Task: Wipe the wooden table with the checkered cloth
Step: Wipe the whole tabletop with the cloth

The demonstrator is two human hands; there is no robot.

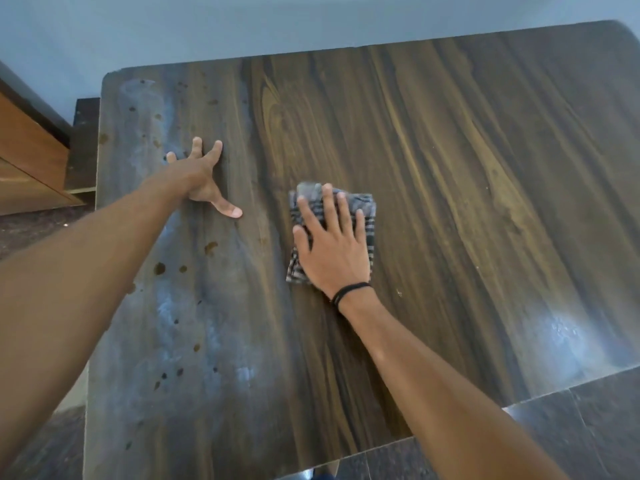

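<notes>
The dark wooden table (467, 168) fills most of the view. A folded grey and black checkered cloth (362, 206) lies on it near the middle. My right hand (334, 247) presses flat on the cloth with straight, spread fingers, covering most of it. My left hand (204, 178) rests flat on the bare wood to the left of the cloth, fingers spread. The left part of the tabletop carries pale dusty smears and several small brown spots (159, 268).
A pale wall runs along the table's far edge. A brown wooden cabinet (31, 157) stands at the left beyond the table. Dark tiled floor (588, 427) shows at the bottom right and bottom left.
</notes>
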